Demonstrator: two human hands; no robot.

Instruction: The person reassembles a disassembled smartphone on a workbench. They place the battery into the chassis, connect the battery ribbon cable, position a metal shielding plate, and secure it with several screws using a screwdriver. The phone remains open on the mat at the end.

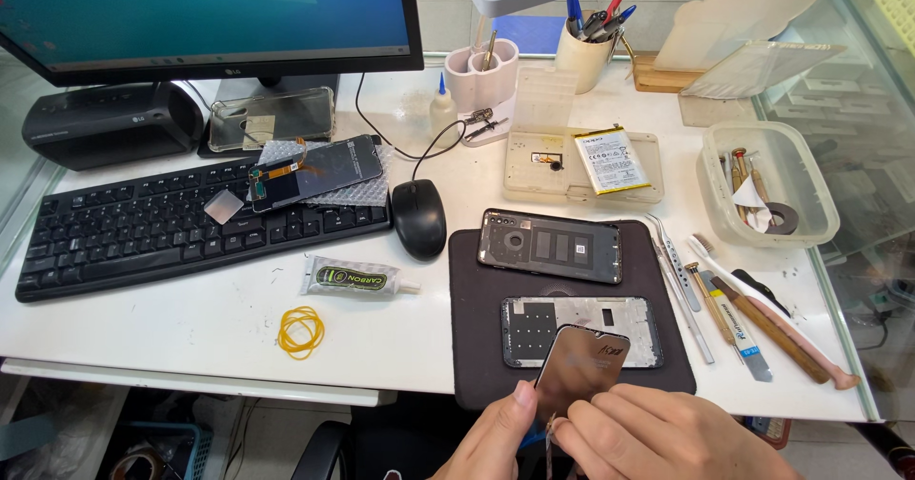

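head view: both hands (610, 437) pinch tilted screen panel (579, 367).

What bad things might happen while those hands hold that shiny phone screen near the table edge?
1. The thin, glossy dark screen panel is pinched only at its lower edge by the left hand and right hand, so it might slip or bend.
2. It hangs near the white table's front edge, so a drop might reach the floor.
3. Bare fingers may smudge it.

The picture is bright and sharp. Light shines from above, and small soft shadows sit under things. The white table (191, 337) glows. Edges at the sides bend a little.
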